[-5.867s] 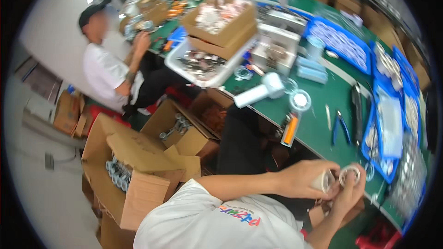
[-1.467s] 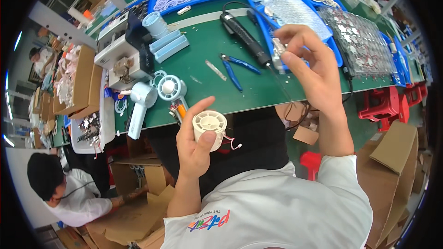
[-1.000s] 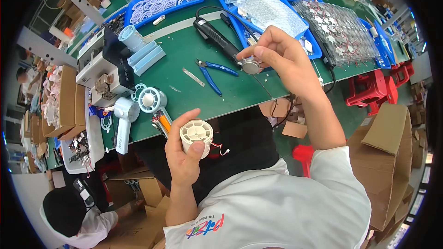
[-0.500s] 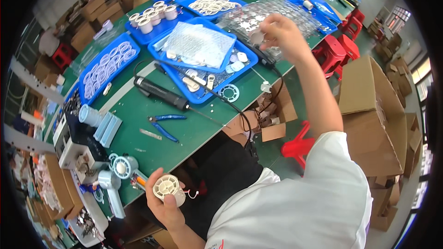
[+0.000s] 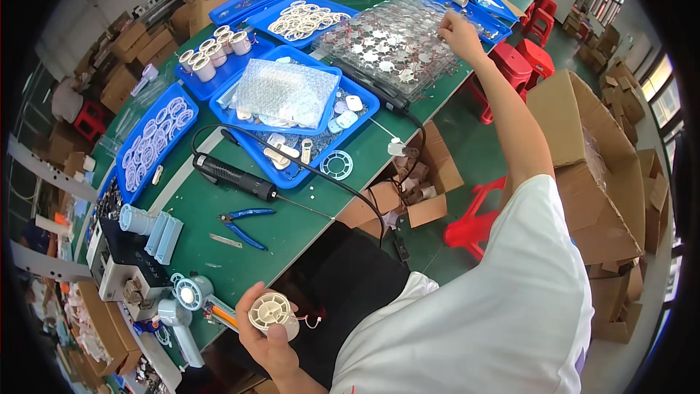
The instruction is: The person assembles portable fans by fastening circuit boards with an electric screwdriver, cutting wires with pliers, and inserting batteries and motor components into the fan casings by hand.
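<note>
My left hand [image 5: 273,350] is closed around a cream, round motor housing [image 5: 271,312] with a spoked face, held close to my lap. A thin red and white wire with a small plug [image 5: 313,320] hangs from its side. My right hand [image 5: 461,35] reaches far out, fingers curled together, at the right edge of a clear plastic tray [image 5: 415,91] filled with several silvery parts with red wires. What its fingertips hold, if anything, is hidden.
On the green table [image 5: 302,230] lie an electric screwdriver [image 5: 237,177], blue cutters [image 5: 244,230] and a pale-blue ring [image 5: 336,165]. Blue trays hold white rings [image 5: 302,20], white cups [image 5: 211,55] and bubble wrap [image 5: 284,95]. Pale-blue fan parts [image 5: 191,293] stand left; a cardboard box [image 5: 430,208] is below the edge.
My right hand has moved right across the clear tray to its right edge; the pale round piece seen at its fingers no longer shows. The left hand still holds the housing. The view has shifted.
</note>
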A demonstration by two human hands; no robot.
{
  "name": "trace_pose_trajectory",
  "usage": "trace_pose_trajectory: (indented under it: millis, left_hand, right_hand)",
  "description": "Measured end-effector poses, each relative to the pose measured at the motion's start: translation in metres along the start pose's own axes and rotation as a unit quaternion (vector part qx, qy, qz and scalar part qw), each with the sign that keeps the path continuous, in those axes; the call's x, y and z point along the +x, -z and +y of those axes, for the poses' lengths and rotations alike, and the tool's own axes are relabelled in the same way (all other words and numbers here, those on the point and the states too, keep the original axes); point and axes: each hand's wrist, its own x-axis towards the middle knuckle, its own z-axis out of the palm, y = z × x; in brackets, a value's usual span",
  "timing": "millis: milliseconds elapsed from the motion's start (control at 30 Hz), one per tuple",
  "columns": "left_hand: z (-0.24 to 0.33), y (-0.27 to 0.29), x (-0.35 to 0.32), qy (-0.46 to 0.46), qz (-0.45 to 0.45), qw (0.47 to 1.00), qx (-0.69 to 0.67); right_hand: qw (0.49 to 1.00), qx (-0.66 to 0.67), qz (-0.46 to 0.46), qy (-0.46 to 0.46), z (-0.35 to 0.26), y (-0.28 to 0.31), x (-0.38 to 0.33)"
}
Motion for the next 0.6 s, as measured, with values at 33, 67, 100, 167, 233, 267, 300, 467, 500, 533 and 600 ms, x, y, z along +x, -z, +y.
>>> trace_pose_trajectory:
  millis: [33, 67, 100, 167, 233, 267, 300, 467, 500, 533, 600]
  left_hand:
    - [0.0, 0.0, 0.0, 0.0, 0.0, 1.0, 0.002]
    - [0.0, 0.0, 0.001, 0.0, 0.001, 1.0, 0.003]
    - [0.0, 0.0, 0.001, 0.001, 0.001, 1.0, 0.004]
    - [-0.001, 0.0, 0.002, 0.003, -0.001, 1.0, 0.006]
    - [-0.001, -0.001, 0.002, 0.004, -0.004, 1.0, 0.009]
    - [-0.002, -0.002, 0.001, 0.005, -0.005, 1.0, 0.01]
    - [-0.002, -0.002, 0.002, 0.005, -0.005, 1.0, 0.01]
    - [-0.003, 0.003, -0.004, 0.005, -0.001, 1.0, 0.017]
    - [-0.006, 0.006, -0.005, 0.003, 0.0, 1.0, 0.019]
    - [0.001, 0.006, -0.007, 0.039, 0.001, 0.999, 0.006]
    - [-0.006, 0.003, -0.001, 0.037, -0.002, 0.999, -0.03]
  right_hand:
    - [0.999, -0.017, -0.019, 0.021, 0.001, -0.001, -0.005]
    - [0.998, -0.034, -0.038, 0.041, 0.003, -0.002, -0.011]
    - [0.995, -0.051, -0.057, 0.062, 0.004, -0.003, -0.016]
    - [0.994, -0.048, -0.067, 0.069, 0.001, 0.004, -0.026]
    - [0.992, -0.04, -0.086, 0.083, -0.003, 0.012, -0.037]
    - [0.991, -0.036, -0.096, 0.091, -0.003, 0.014, -0.04]
    - [0.991, -0.037, -0.096, 0.091, -0.002, 0.014, -0.04]
    - [0.977, -0.06, -0.129, 0.157, 0.0, -0.012, -0.032]
    - [0.97, -0.102, -0.152, 0.162, 0.003, -0.012, -0.026]
    - [0.977, -0.084, -0.097, 0.168, 0.014, -0.013, -0.025]
    - [0.988, -0.007, -0.018, 0.155, 0.008, 0.023, -0.031]
